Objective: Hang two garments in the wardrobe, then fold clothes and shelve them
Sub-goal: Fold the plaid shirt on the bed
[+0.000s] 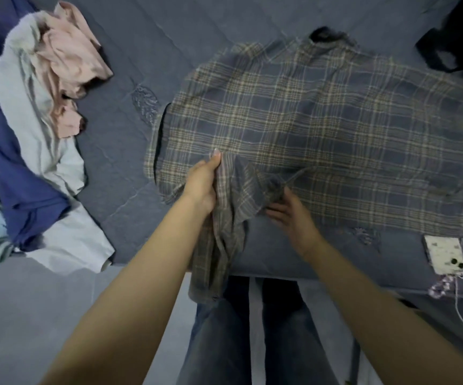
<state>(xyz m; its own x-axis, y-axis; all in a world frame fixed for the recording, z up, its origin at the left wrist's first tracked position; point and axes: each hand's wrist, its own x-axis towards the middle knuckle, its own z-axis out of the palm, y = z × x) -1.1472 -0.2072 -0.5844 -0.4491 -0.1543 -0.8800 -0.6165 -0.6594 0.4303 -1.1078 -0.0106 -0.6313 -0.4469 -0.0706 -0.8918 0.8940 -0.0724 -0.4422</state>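
A blue-grey plaid shirt point(322, 129) lies spread flat on the blue bed point(147, 51), collar at the far side. One sleeve hangs over the bed's near edge. My left hand point(202, 184) grips that sleeve near the shoulder, thumb up. Just to its right, my right hand point(288, 209) holds the sleeve's bunched fabric, its fingers partly tucked beneath the cloth. At the left of the bed is a heap of loose clothes: a pink garment point(72, 56), a pale grey one point(30, 107) and a dark blue one point(21, 190).
A phone point(444, 254) in a speckled case lies at the bed's near right edge, with a beaded strap and white cable hanging down. A black bag point(455, 43) sits at the far right. My legs in jeans stand against the bed's edge.
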